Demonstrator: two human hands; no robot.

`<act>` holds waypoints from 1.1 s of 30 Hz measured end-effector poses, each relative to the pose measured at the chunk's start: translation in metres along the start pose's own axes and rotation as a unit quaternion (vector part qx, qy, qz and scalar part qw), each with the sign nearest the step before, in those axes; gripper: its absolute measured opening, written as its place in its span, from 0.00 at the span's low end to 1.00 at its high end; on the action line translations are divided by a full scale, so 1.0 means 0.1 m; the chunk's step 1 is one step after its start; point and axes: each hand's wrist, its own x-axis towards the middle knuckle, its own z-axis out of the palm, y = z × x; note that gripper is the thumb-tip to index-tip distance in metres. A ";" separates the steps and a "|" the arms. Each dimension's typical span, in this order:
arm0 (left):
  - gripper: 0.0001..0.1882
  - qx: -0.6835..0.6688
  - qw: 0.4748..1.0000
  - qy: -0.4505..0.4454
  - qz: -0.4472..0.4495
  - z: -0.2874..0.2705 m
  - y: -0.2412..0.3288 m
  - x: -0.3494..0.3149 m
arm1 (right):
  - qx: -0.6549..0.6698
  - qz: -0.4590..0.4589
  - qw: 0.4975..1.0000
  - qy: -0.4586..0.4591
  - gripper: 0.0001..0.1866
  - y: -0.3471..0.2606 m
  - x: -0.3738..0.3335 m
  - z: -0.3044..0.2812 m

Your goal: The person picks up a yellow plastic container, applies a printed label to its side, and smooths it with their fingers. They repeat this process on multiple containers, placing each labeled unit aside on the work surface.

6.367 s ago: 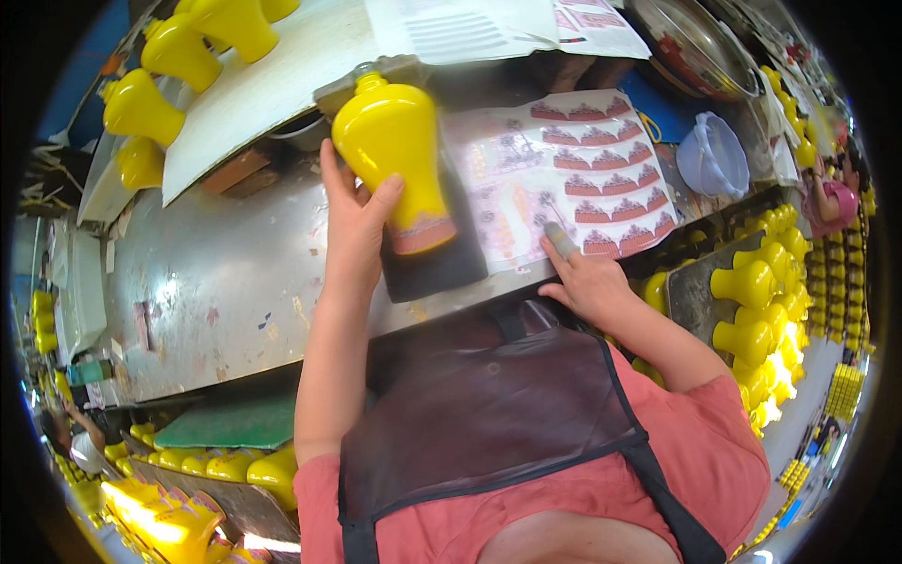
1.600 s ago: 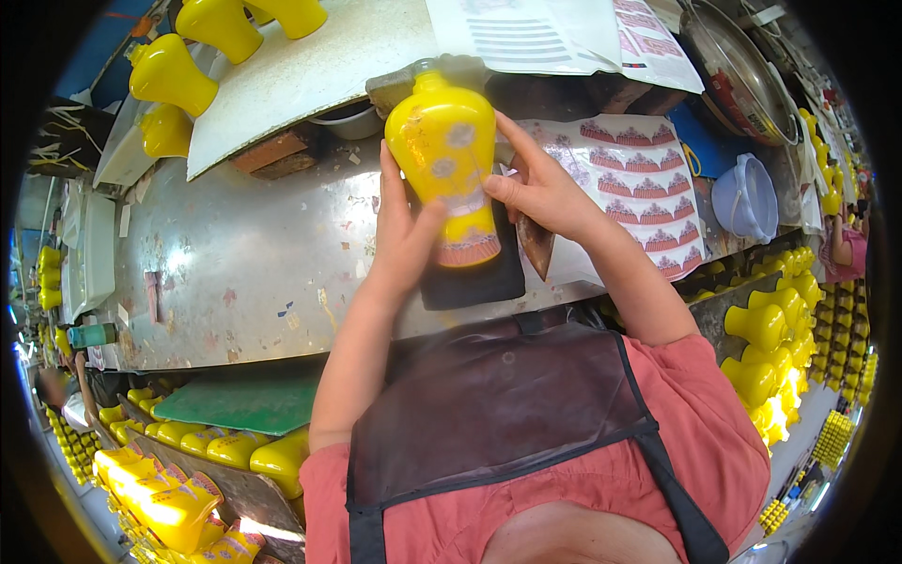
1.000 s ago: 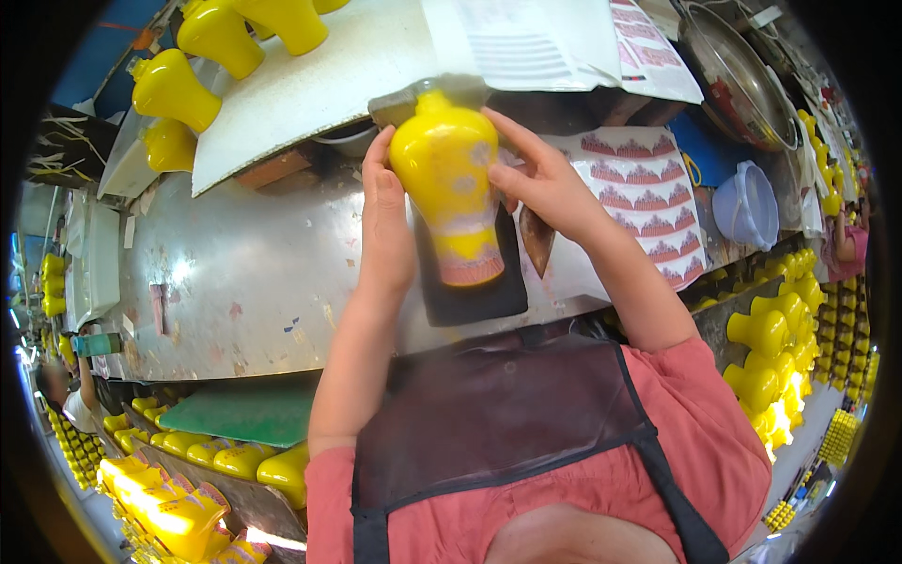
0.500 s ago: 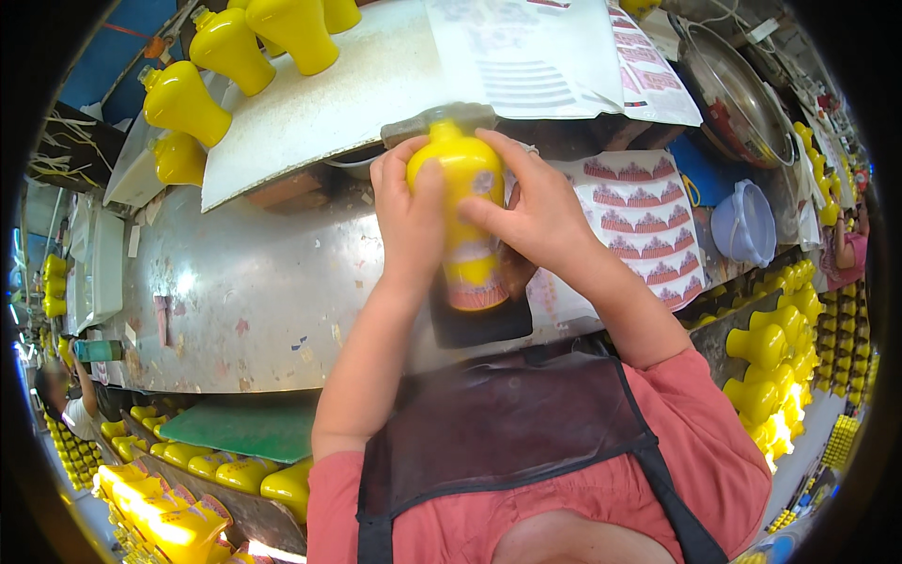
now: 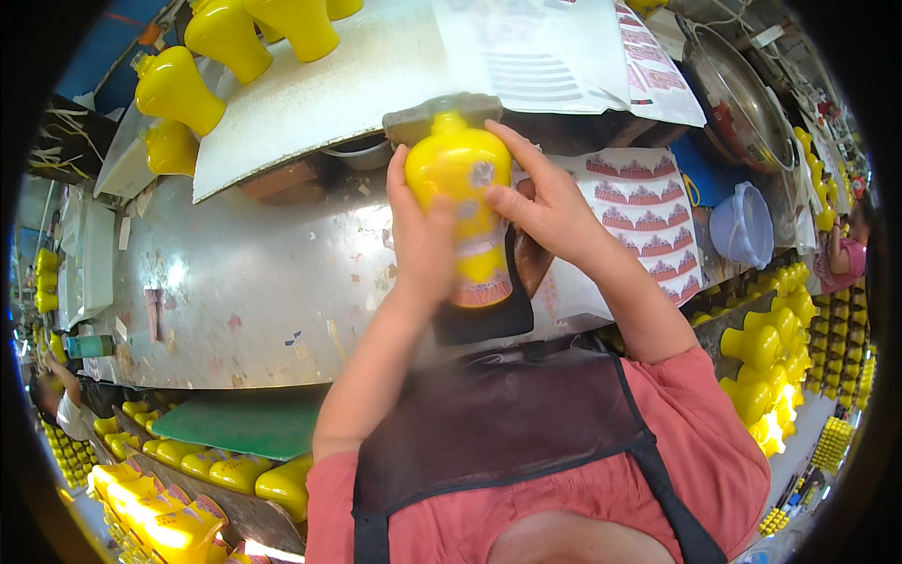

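A glossy yellow vase point(image 5: 458, 162) with purple flower decals and a reddish patterned band at its base lies in front of me, neck pointing away. Along its left side rests my left hand point(image 5: 421, 221), fingers against the body and thumb over the front, smeared by motion. Round the right shoulder curves my right hand point(image 5: 540, 193), its thumb pressing near a decal. Under the vase's base sits a black pad point(image 5: 484, 326), and a greyish padded rest point(image 5: 442, 108) lies behind the neck. A dark brown support shows partly beside the vase, below my right hand.
A decal sheet point(image 5: 648, 221) with crown-like patterns lies to the right, near a pale blue bucket point(image 5: 740, 224) and a metal pan point(image 5: 738, 99). Several yellow vases point(image 5: 178, 91) stand at the far left by a white board point(image 5: 282, 132). More vases point(image 5: 766, 348) line the lower right.
My left hand has slid down the vase, its thumb moving from the shoulder toward the waist. My right hand has shifted slightly right and down. The vase stays nearly in place.
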 end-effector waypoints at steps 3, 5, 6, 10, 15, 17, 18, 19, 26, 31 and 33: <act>0.37 -0.037 0.999 -0.025 0.009 -0.04 0.01 0.00 | -0.004 -0.065 0.998 0.010 0.37 0.00 -0.01 0.00; 0.40 0.009 0.999 0.010 0.046 -0.03 0.01 0.02 | -0.006 -0.093 0.995 0.034 0.34 -0.06 0.00 -0.01; 0.41 0.034 0.998 0.026 0.055 -0.02 0.02 0.03 | -0.010 -0.087 0.995 0.048 0.34 -0.11 0.02 -0.02; 0.48 0.162 0.984 0.009 0.072 -0.02 0.05 0.01 | -0.235 -0.178 0.949 0.108 0.31 -0.38 0.17 0.00; 0.55 0.217 0.972 -0.023 0.088 -0.08 0.06 0.00 | -0.331 -0.099 0.937 0.043 0.30 -0.74 0.50 -0.02; 0.56 0.215 0.972 -0.029 0.088 -0.10 0.06 0.00 | -0.334 -0.065 0.940 0.016 0.30 -0.79 0.59 -0.05; 0.57 0.207 0.973 -0.036 0.091 -0.10 0.07 0.00 | -0.324 -0.050 0.945 0.008 0.30 -0.78 0.62 -0.06; 0.57 0.206 0.974 -0.033 0.094 -0.11 0.07 0.00 | -0.302 -0.056 0.952 0.001 0.30 -0.75 0.63 -0.08; 0.48 0.073 0.997 -0.034 0.009 -0.04 0.15 -0.08 | 0.010 0.014 0.997 0.081 0.24 0.01 0.21 -0.05; 0.45 -0.024 0.998 -0.018 -0.063 -0.03 0.11 -0.09 | 0.093 -0.002 0.995 -0.023 0.43 0.39 -0.14 0.09; 0.45 -0.007 1.000 -0.013 -0.014 -0.07 0.06 -0.12 | 0.103 -0.012 0.994 -0.019 0.46 0.41 -0.16 0.14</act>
